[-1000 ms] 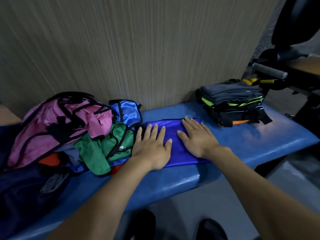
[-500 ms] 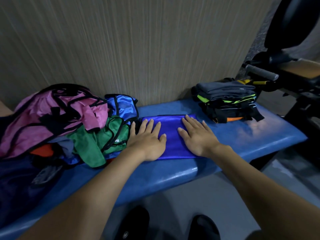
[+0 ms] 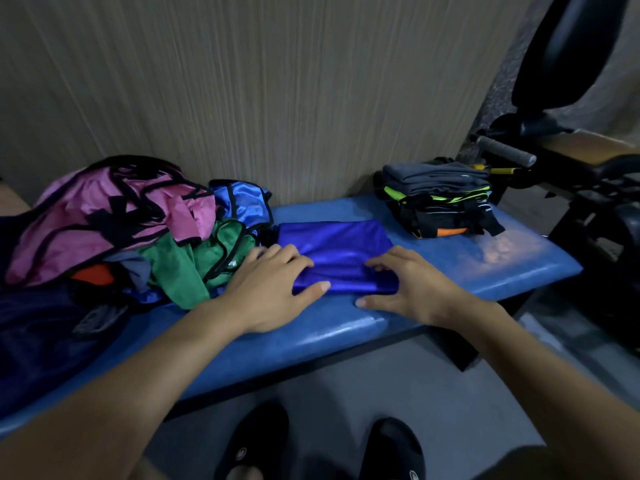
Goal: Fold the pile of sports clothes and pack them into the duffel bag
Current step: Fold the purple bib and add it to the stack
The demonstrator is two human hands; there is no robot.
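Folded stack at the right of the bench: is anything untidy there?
Slightly. From the folded stack, a black strap sticks out at the right onto the blue bench. Otherwise the layers lie even.

No legible text anywhere.

A glossy, satin-like cloth is seen in the folded blue garment (image 3: 332, 252), lying on the smooth, slightly shiny padded bench (image 3: 450, 268). To the left of that garment, matt pink cloth (image 3: 86, 230), matt green cloth (image 3: 187, 268) and a shiny light-blue cloth (image 3: 242, 202) are heaped. To its right, matt grey and black fabrics are stacked (image 3: 440, 199). Behind it, a finely streaked, matt wall panel (image 3: 277, 98) is shown.
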